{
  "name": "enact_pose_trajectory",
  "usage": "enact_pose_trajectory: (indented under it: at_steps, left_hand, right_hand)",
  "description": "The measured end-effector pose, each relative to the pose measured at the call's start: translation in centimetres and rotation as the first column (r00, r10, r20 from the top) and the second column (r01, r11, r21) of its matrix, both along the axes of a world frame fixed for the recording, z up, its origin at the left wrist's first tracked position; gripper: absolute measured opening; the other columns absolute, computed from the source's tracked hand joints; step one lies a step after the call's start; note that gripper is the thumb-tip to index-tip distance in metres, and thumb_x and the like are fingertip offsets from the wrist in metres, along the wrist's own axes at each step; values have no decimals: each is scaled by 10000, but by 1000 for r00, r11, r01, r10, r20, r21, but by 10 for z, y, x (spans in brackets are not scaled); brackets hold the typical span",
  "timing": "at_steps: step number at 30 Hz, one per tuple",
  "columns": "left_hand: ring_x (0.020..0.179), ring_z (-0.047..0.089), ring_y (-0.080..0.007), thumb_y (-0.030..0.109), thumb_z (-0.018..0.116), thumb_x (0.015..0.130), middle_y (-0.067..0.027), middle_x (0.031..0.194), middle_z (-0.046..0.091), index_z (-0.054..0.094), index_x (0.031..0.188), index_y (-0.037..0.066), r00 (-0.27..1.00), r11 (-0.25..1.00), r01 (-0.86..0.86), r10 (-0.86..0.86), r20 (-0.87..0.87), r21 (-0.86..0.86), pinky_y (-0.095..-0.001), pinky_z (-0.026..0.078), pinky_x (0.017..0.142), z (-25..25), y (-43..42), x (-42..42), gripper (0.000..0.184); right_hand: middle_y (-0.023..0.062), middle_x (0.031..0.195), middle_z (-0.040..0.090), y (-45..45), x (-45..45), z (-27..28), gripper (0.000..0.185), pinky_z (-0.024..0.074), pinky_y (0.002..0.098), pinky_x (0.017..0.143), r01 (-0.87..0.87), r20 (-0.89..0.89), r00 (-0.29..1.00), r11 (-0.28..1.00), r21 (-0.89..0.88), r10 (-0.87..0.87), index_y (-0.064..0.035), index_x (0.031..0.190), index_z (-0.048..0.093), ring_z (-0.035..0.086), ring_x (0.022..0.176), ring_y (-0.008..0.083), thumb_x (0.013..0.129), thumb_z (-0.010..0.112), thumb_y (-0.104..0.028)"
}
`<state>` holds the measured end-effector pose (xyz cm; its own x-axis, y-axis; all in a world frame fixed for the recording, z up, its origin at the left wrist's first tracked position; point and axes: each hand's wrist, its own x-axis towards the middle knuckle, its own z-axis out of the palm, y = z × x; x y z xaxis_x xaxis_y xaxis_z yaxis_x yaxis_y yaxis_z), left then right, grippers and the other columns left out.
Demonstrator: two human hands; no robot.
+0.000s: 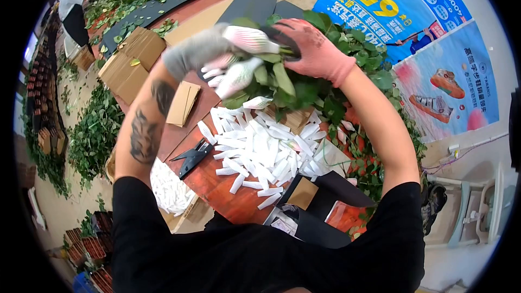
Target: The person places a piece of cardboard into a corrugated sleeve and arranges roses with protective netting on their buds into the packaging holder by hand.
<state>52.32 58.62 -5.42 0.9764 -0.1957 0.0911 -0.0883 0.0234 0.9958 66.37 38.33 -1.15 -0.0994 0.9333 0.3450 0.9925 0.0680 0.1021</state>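
Visibly, the right hand (315, 49) pinches leafy stems (282, 78) near net-sleeved buds (251, 39). The left hand (198, 51) blurs beside them; I cannot tell its grip

Bunch of flowers (248, 39): we list several, held aloft, capped in white mesh sleeves (239, 77), pink and pale green showing through, tips pointing left; green leaves (284, 78) among them, partly blurred.

red table (221, 198); white sleeves (259, 149) atop
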Motion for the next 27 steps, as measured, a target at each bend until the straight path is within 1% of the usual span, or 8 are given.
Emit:
enact_pose_trajectory:
  at_steps: [2,5,8,10,12,16,24,27]
  left_hand:
    - [838,620,-131,144,548,908,-60,1004,633,587,1137,54,649,695,-206,-429,628,689,-258,509,640,22,20,20,248]
    - [851,611,-126,276,488,937,-40,1032,622,567,1158,87,925,956,292,-275,262,-28,-261,500,713,37,22,26,301]
    - [873,608,-126,407,485,927,-36,1047,618,557,1175,98,961,913,-174,239,138,-368,-263,502,768,32,23,46,403]
    - [973,603,-192,405,509,911,-82,1115,611,530,1227,59,847,802,-498,367,384,330,-318,478,875,9,10,51,469]
    - [1054,569,-308,443,600,766,-161,1135,586,528,1267,135,888,133,-438,217,405,889,-354,442,937,-18,-3,48,592]
    - [1022,571,-293,350,574,774,-119,1059,600,596,1137,140,806,-141,-556,152,572,819,-393,446,888,-39,-16,53,420]
    - [944,612,-268,334,596,776,-86,936,639,627,1045,126,949,-90,-311,27,315,946,-397,459,842,-48,-84,60,341]
    - [877,606,-203,213,594,809,-62,942,641,565,1192,102,934,558,-301,9,356,774,-328,453,805,-48,-62,60,399]
  right_hand:
    - [183,1202,536,-2,-3,13,611,381,370,995,7,-221,975,1000,-5,-8,-31,1212,514,502,1135,304,697,684,-313]
    - [189,1113,587,-4,16,17,601,416,377,952,205,-11,979,979,-18,-205,-8,1229,496,545,1069,329,694,652,-236]
    - [206,1003,634,-23,17,52,395,458,415,859,362,-124,932,902,236,-341,7,1074,584,595,956,369,713,639,-143]
    - [217,949,636,-32,33,73,350,467,409,810,351,-314,913,894,279,-260,23,1051,576,597,932,384,705,588,-27]
    - [208,956,638,-39,35,88,367,479,407,789,338,-197,938,873,352,-284,-22,1078,585,589,927,388,734,641,-136]
    - [221,949,629,-40,49,93,294,473,390,798,337,-68,940,876,345,-334,17,1000,593,583,916,407,708,596,-19]
    - [101,1007,615,-30,29,70,522,475,392,848,213,294,929,975,71,-224,-118,1184,571,599,928,294,665,622,-83]
    - [117,1056,613,-31,25,52,520,476,362,867,218,304,932,975,-33,-198,-120,1171,575,594,967,290,654,612,-75]
